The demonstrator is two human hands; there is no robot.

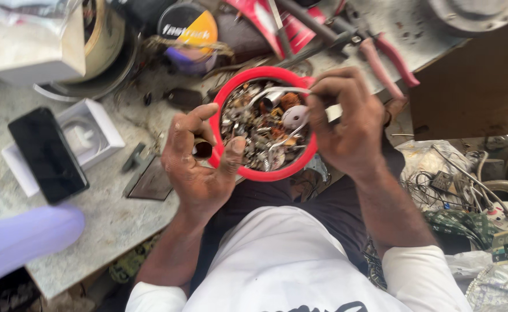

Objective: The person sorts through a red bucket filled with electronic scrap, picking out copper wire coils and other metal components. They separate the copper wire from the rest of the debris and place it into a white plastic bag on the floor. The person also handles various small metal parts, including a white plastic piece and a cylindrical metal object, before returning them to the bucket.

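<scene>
At the far edge of the bench (109, 219) stands a round tin (188, 30) with a black and yellow label, just beside a flat red package (291, 26) with white print. At the far left corner a pale box (34, 49) leans against a roll of tape (106, 34). Toward the left edge an open white carton (95, 130) lies flat, a black phone (47, 155) across it. Pink-handled pliers (390, 55) lie near the far right.

The red bowl (271, 173), round and shallow, sits at the near edge of the bench, heaped with small metal scraps, screws, coppery bits and one white rounded piece (295, 117). The left hand (199, 162) is clamped on the bowl's left rim, thumb inside and fingers outside, a small dark tube (202, 149) tucked between them. The right hand (346, 124) curls over the right rim, its fingers pinched together on a thin silvery metal piece (277, 92) above the heap.
</scene>
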